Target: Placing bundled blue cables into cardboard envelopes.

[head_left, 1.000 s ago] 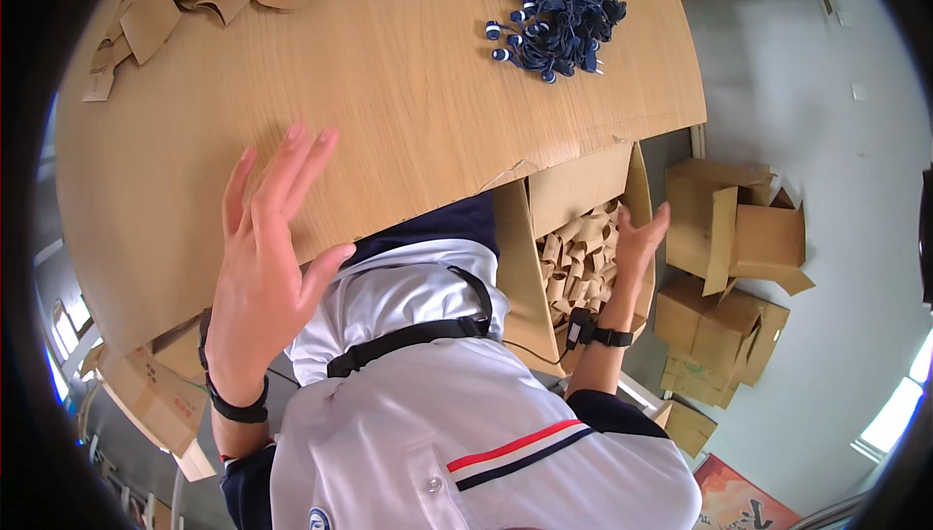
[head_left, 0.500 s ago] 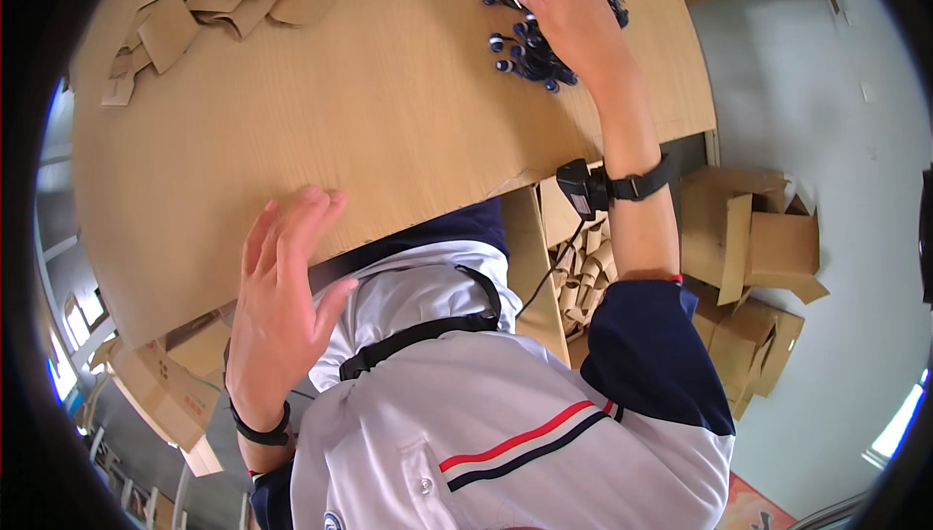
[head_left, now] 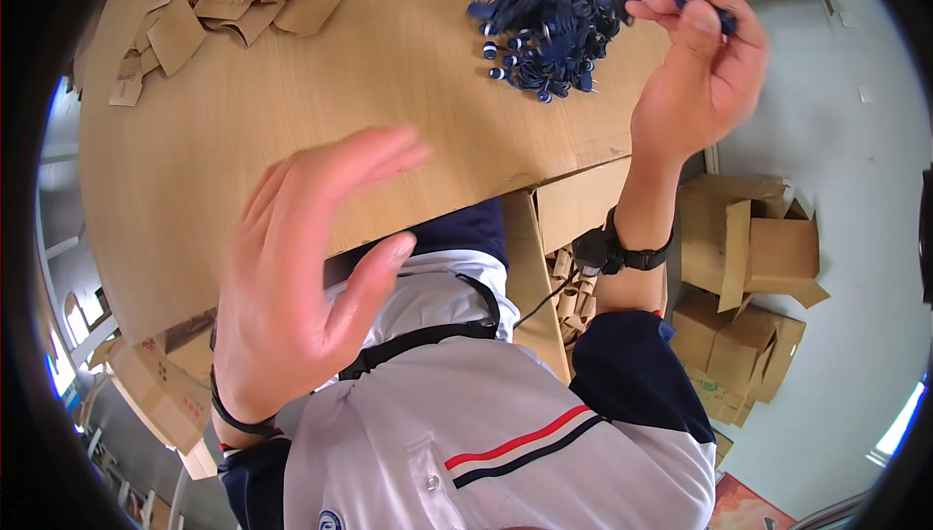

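Right hand (head_left: 695, 73) is raised over the far right part of the wooden table (head_left: 321, 132), wrist bent, palm toward the camera. Thumb and fingertips are pinched shut on a small dark blue piece (head_left: 702, 7) — slim, elongated, looks like smooth plastic, with a thin cord trailing back toward the pile. Black wrist strap (head_left: 622, 250) with a small boxy unit sits on that forearm; a thin cable hangs from it.

Left hand (head_left: 301, 268) hovers over the near table edge, palm tilted, fingers spread and loosely extended, thumb apart — holds nothing, touches nothing. It's motion-blurred. Thin black band on that wrist.

The pile of dark blue pieces (head_left: 549, 30) lies on the table just left of the right hand: tangled, many small tags with pale ends and thin cords, glossy.

Far left corner of the table: a loose heap of flat brown cardboard cutouts (head_left: 228, 0), matte, irregular folded shapes, overlapping each other.

Table top is a light wood-grain laminate, smooth, edge bowed by the lens.

Below the table edge, an open cardboard box (head_left: 559, 282) holds upright brown card pieces. More stacked corrugated boxes (head_left: 748, 268) on the pale floor at right, flaps open.
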The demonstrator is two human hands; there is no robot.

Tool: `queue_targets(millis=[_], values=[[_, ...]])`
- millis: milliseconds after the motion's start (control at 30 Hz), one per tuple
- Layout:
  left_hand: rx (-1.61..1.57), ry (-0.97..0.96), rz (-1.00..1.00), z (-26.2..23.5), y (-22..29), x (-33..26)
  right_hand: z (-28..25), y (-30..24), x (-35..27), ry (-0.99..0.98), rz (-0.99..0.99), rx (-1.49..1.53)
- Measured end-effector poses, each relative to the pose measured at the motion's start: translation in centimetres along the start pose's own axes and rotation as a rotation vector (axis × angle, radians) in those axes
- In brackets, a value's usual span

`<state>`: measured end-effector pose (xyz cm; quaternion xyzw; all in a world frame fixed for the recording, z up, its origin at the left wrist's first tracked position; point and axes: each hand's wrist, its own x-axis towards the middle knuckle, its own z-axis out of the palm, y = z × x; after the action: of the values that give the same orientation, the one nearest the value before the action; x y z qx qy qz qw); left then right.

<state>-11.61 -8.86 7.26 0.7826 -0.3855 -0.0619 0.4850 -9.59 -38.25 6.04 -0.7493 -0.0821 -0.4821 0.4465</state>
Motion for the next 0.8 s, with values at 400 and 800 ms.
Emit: queue_targets(millis=[400, 800], values=[[-0.522, 0.257, -0.111, 4.8, 0.5, 9.9, 6.3, -4.5, 0.6, 0.164, -0.096, 0.405], [-0.264, 0.410, 0.119, 3.6, -1.5, 9.3, 4.2, -7.2, 0.2, -0.262, 0.602, 0.176]])
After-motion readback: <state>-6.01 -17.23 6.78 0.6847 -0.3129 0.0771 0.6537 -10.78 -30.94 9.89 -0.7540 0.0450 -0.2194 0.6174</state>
